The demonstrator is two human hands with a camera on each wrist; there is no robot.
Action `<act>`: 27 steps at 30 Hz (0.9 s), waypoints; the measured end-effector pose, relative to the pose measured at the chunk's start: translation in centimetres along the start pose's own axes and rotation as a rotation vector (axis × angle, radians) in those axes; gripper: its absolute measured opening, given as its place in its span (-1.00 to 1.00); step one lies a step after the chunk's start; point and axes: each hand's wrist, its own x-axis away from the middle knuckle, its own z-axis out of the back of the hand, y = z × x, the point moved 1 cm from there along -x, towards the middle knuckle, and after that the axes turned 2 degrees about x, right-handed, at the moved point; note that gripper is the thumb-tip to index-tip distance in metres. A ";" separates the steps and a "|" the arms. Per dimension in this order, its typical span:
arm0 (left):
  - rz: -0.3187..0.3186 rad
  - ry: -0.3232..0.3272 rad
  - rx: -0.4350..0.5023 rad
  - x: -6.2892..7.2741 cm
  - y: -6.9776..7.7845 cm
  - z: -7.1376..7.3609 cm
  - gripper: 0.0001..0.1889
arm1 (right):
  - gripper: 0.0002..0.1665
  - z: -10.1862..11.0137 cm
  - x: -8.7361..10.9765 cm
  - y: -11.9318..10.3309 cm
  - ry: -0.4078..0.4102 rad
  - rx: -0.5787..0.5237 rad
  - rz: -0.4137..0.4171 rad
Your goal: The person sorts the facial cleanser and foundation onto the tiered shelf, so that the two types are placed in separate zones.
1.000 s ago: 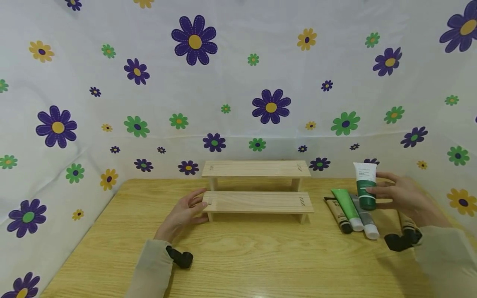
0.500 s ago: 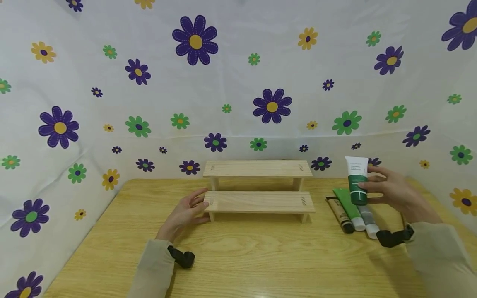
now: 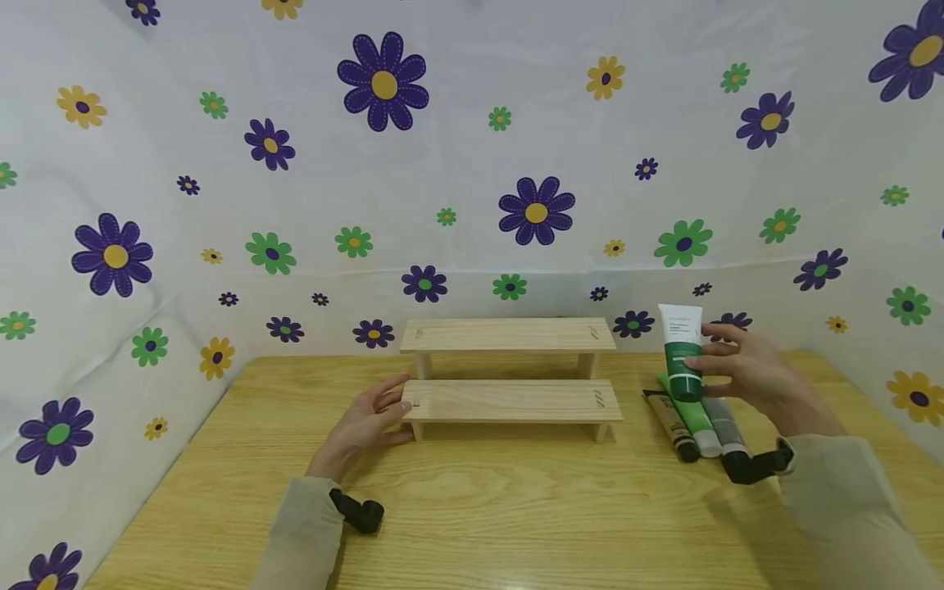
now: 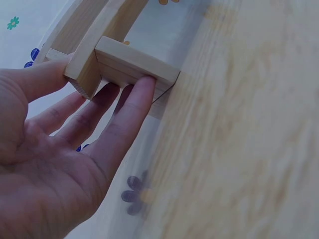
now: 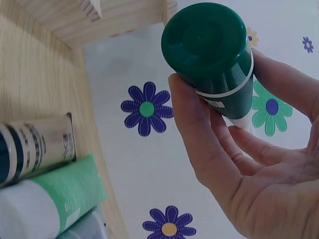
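A two-step wooden shelf (image 3: 509,401) stands mid-table. My left hand (image 3: 363,426) holds the left end of its lower step; in the left wrist view the thumb lies on the board (image 4: 89,64) and a fingertip touches the side leg (image 4: 134,62). My right hand (image 3: 752,373) grips a white and green squeeze tube (image 3: 683,352), cap down, raised above the table to the right of the shelf. The right wrist view shows the tube's dark green cap (image 5: 204,40) between thumb and fingers. Below lie a tan tube (image 3: 671,426), a light green tube (image 3: 696,422) and a grey tube (image 3: 723,422).
The wood-grain table (image 3: 472,508) reaches back to a white cloth with printed flowers (image 3: 457,164), which also covers the left and right sides. A black wrist mount (image 3: 357,512) sits on the left cuff, and another mount (image 3: 752,465) on the right.
My right hand has carried the white and green tube leftward and slightly up, closer to the shelf. The left hand has stayed at the shelf's left end.
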 end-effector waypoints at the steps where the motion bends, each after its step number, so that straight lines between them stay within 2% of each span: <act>1: 0.000 -0.001 0.001 0.0 0.0 0.0 -0.37 | 0.01 -0.1 -0.1 -0.1 0.004 -0.001 0.002; 13: -0.007 -0.005 -0.012 0.1 0.0 0.0 -0.37 | 0.01 -1.9 -1.0 -1.2 0.030 -0.022 0.039; 27: -0.003 0.018 -0.018 0.0 0.1 -0.2 -0.36 | 0.00 -3.3 -1.5 -2.4 0.006 0.000 0.062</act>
